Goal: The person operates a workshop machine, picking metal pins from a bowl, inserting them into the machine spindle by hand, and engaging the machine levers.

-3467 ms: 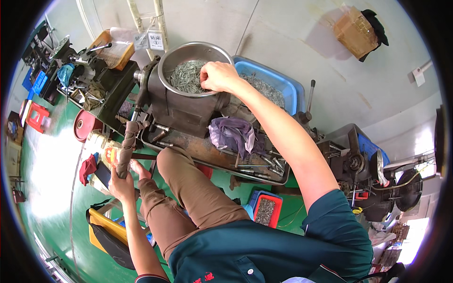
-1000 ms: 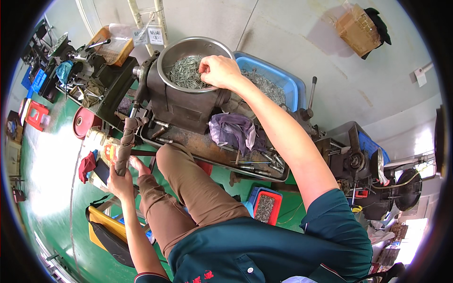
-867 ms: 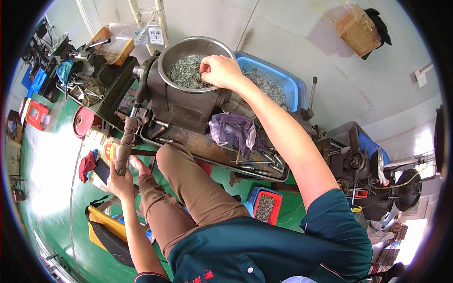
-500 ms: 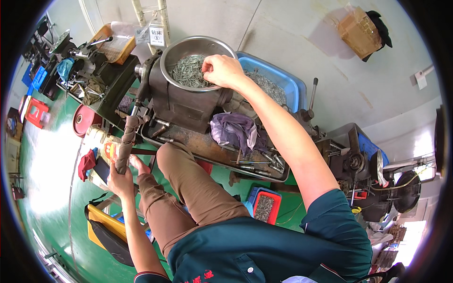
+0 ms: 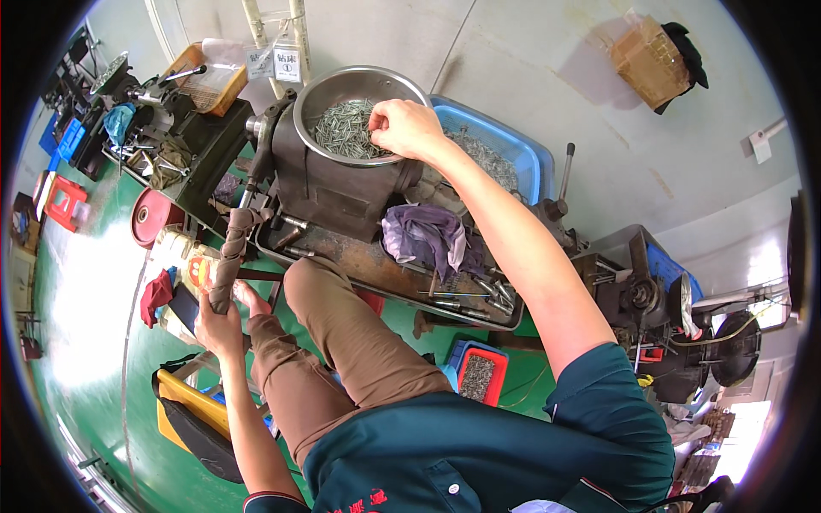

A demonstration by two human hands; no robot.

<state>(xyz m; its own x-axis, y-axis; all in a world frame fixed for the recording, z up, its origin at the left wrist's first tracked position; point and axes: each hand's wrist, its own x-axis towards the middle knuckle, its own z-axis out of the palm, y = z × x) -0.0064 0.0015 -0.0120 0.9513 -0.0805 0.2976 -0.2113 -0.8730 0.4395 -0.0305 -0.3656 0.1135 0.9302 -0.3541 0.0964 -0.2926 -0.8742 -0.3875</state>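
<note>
My right hand [image 5: 405, 130] reaches over the rim of a round steel bowl [image 5: 301, 109], its fingers curled and pressed together at the small metal pins [image 5: 344, 130] heaped inside. Whatever sits between those fingertips is too small to make out. The bowl rests on top of a dark machine head [image 5: 321, 192]. Low on the left, my left hand [image 5: 219, 329] is wrapped round the end of a long lever handle [image 5: 229, 265] bound in brown cloth, which runs up to the machine's side.
Behind the bowl stands a blue basket [image 5: 540, 167] of metal parts. A purple rag [image 5: 428, 235] and several tools lie in the machine's tray [image 5: 368, 272]. A red bin [image 5: 496, 386] of small parts is on the green floor. Another machine [image 5: 192, 184] stands at left.
Both hands keep almost the same places, the left on the lever and the right over the bowl. The view has shifted very slightly.
</note>
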